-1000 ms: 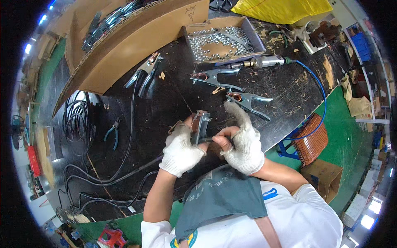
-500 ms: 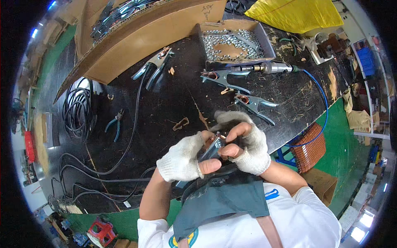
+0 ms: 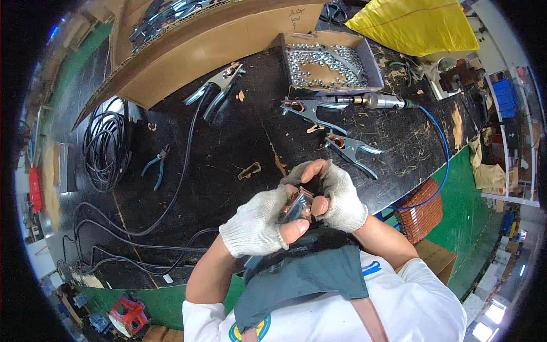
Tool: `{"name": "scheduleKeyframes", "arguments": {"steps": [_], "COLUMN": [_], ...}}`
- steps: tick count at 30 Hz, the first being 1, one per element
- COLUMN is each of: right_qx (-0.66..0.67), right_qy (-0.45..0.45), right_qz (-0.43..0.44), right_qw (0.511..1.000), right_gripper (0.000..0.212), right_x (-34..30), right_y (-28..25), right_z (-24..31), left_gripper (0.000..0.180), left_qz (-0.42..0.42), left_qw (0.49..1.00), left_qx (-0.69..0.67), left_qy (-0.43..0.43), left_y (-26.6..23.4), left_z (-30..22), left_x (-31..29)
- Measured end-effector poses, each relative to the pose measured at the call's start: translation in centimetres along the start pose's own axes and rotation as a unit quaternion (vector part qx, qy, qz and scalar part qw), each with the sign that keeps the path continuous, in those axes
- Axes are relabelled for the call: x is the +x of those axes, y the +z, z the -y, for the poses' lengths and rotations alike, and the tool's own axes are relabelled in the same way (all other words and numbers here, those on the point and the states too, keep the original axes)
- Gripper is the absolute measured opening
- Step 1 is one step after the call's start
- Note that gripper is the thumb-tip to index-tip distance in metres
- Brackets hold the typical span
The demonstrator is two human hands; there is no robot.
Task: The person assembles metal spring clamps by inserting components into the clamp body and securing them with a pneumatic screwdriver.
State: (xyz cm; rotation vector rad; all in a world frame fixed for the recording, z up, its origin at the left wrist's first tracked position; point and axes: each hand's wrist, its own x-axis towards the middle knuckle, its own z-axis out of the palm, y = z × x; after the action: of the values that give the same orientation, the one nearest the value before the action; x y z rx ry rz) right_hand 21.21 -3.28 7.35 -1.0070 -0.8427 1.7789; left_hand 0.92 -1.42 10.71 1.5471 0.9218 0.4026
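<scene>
A ground clamp (image 3: 297, 206) of shiny metal with copper-coloured jaws is held close to my body, jaw end up. My gloved left hand (image 3: 253, 225) wraps round its body, thumb along the near side. At the jaw end is my gloved right hand (image 3: 342, 199), thumb pressed on the clamp and index finger curled above it; any small part between these fingers is hidden. Two like clamps lie ahead, one (image 3: 310, 112) beside the air tool (image 3: 384, 101) and one (image 3: 353, 153) nearer me. Another clamp (image 3: 221, 88), joined to a black cable, lies farther left.
A shallow box (image 3: 374, 71) of small metal nuts stands at the back, a long cardboard box (image 3: 199, 65) left of it. Blue-handled pliers (image 3: 158, 165) and a cable coil (image 3: 105, 151) lie at left. A blue hose (image 3: 447, 142) and a yellow sack (image 3: 419, 25) are at right.
My right index finger has lifted and curled over the jaw end, and the right hand has shifted slightly left. The clamp has turned a little, showing more copper. The whole view has shifted slightly.
</scene>
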Motion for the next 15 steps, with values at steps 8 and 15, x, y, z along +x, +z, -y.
{"name": "scheduleKeyframes", "arguments": {"steps": [8, 15], "right_qx": [-0.124, -0.169], "right_qy": [0.010, 0.004], "right_qz": [-0.019, 0.008], "right_qw": [0.992, 0.986], "right_gripper": [0.077, 0.071], "right_x": [0.9, 2.6], "right_y": [-1.0, -2.4], "right_z": [0.0, 0.4], "left_gripper": [0.062, 0.064], "left_qz": [-0.020, -0.068], "left_qw": [0.998, 0.989], "left_qx": [0.027, 0.100], "left_qy": [-0.059, -0.087], "left_y": [0.1, 0.3], "left_z": [0.2, 0.5], "left_x": [0.7, 1.6]}}
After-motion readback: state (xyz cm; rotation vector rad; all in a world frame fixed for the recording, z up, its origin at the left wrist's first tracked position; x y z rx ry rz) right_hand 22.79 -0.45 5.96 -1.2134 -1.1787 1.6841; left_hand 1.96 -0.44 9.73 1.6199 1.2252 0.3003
